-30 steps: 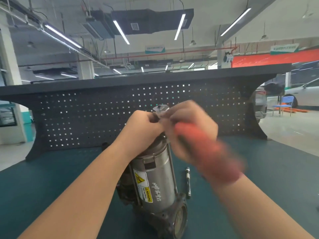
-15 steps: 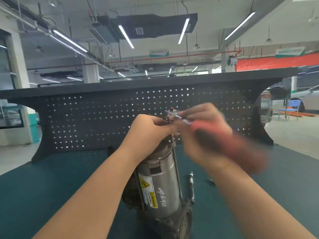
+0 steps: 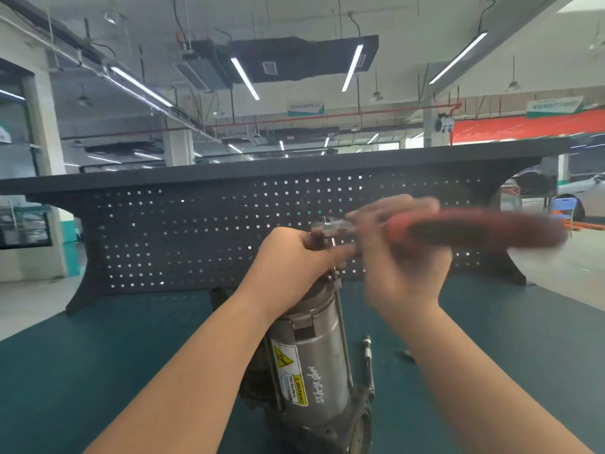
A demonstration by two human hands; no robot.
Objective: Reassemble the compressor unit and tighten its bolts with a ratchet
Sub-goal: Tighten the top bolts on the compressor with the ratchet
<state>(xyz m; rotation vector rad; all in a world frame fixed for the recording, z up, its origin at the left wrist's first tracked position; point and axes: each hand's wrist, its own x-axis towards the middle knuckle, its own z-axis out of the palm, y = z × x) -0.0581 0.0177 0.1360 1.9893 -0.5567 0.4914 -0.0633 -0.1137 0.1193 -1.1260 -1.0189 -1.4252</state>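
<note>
The compressor unit [image 3: 311,365], a grey metal cylinder with a yellow warning label, stands upright on the green bench mat [image 3: 98,371]. My left hand [image 3: 291,253] grips its top end. My right hand [image 3: 402,253] holds a ratchet with a red and black handle [image 3: 474,227], blurred by motion and pointing right. The ratchet's metal head [image 3: 330,228] sits over the top of the unit, just above my left hand. A long through bolt [image 3: 343,326] runs down the cylinder's right side.
A loose long bolt [image 3: 369,362] lies on the mat right of the unit, with a small dark part [image 3: 406,354] beyond it. A black perforated back panel [image 3: 203,231] closes the far side of the bench. Cars and a blue chair stand far right.
The ratchet handle has swung from pointing down-right toward me to pointing out to the right, level with the unit's top. My left hand stays on the top end.
</note>
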